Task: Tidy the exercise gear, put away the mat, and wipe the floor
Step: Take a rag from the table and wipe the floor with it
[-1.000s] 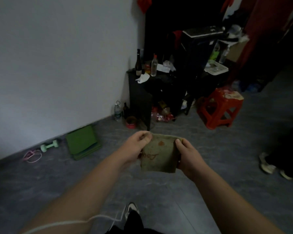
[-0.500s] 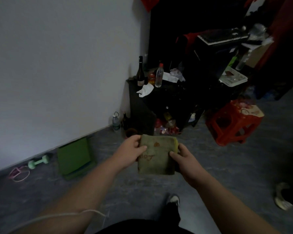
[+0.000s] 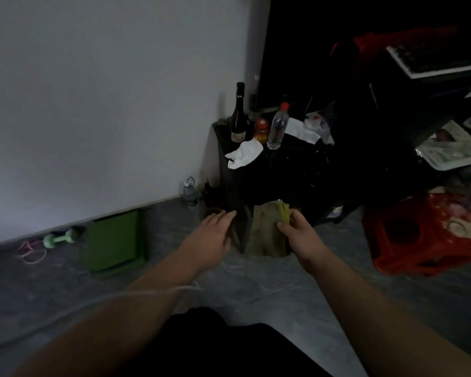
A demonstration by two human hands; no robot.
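One hand has let go: our left hand now hangs open, while our right hand alone pinches the folded cloth above the floor, ready for wiping.

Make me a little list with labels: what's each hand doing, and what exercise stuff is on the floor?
left hand: open, fingers straight, holding nothing
right hand: grips the folded cloth
cloth: olive, yellow edge by the thumb, held above the floor
green mat: folded, on the floor by the wall
dumbbell: mint green, left of the mat
pink band: left of the dumbbell
red stool: on the floor, right side
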